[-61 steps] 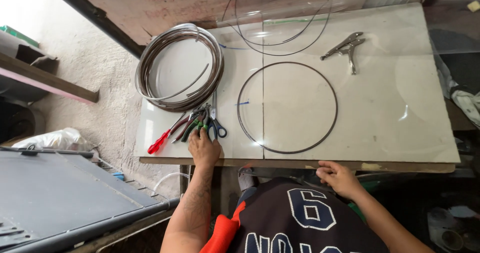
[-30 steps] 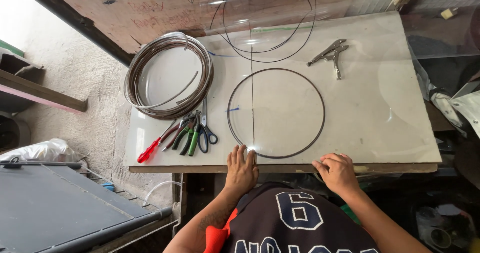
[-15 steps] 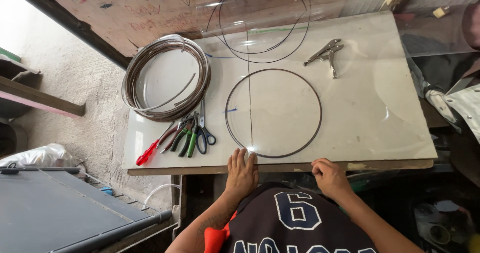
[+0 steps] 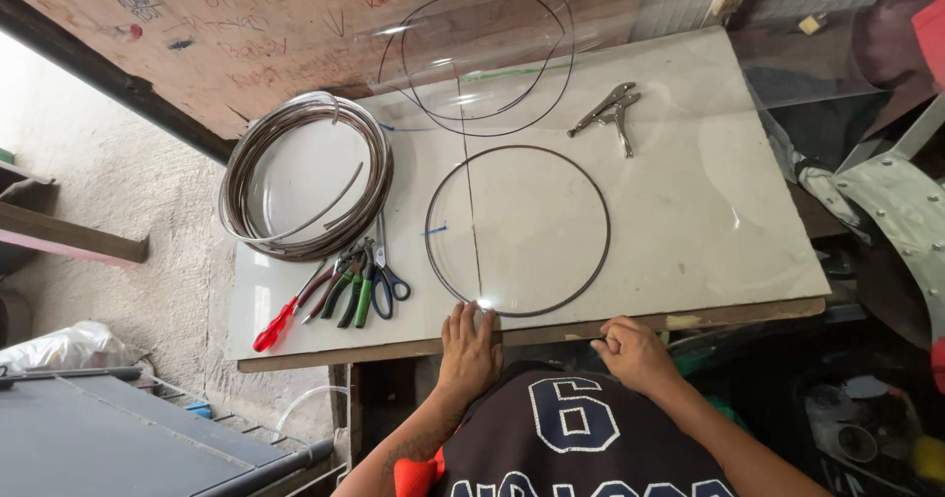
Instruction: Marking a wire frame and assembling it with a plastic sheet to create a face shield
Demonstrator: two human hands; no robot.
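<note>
A dark wire ring (image 4: 602, 223) lies flat in the middle of the white tabletop (image 4: 689, 221). My left hand (image 4: 469, 347) rests flat at the table's front edge, fingers apart, its fingertips just short of the ring's near rim. My right hand (image 4: 633, 351) sits curled on the front edge, to the right of the ring, holding nothing that I can see. A coil of brown-grey strip (image 4: 305, 174) lies at the left. Below the coil lie a red-handled tool, green-handled pliers and scissors (image 4: 340, 290).
Locking pliers (image 4: 610, 113) lie at the back right. A larger thin wire loop (image 4: 477, 59) lies at the back on a clear plastic sheet. A brown board with writing (image 4: 246, 25) stands behind. A dark panel (image 4: 108, 438) lies low at the left.
My left hand moved from the tools at the left over to the front edge near the ring. My right hand stayed on the table edge. The view drifted slightly.
</note>
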